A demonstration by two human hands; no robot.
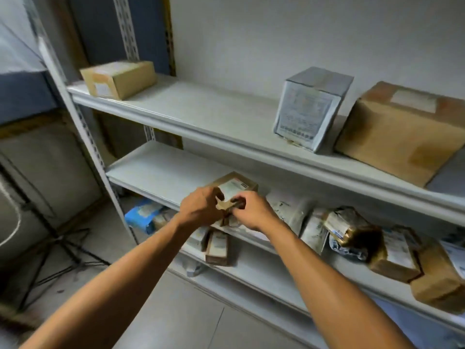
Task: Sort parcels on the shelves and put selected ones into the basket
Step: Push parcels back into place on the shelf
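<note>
While both hands, left hand (201,206) and right hand (254,210), are pinching the small cardboard parcel (232,188) with curled fingers (probably light, stiff), its side edges are looking safest.

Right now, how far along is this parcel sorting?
Nothing shows as finished: no basket is in view. In hand: the left hand and right hand both grip a small brown box on the middle shelf. Left: many parcels, like the grey box above and the blue packet below.
</note>
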